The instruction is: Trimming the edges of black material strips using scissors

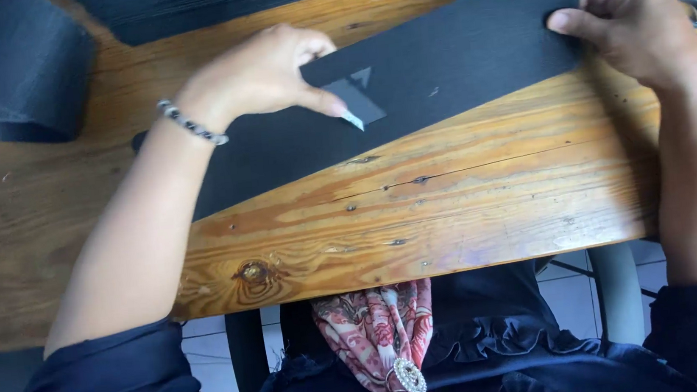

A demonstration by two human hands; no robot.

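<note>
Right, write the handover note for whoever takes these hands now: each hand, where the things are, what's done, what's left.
Left hand: fingers pressed on the black strip, holding a small pale piece, maybe chalk, at a small dark template lying on it.
Right hand: pinching the strip's far end, thumb on top.
Strip lies slanted across the wooden table; a dark roll sits at the table's far left.
Done: template placed; a faint triangle mark shows beside it.
Left: cannot tell how far any tracing has got.
</note>
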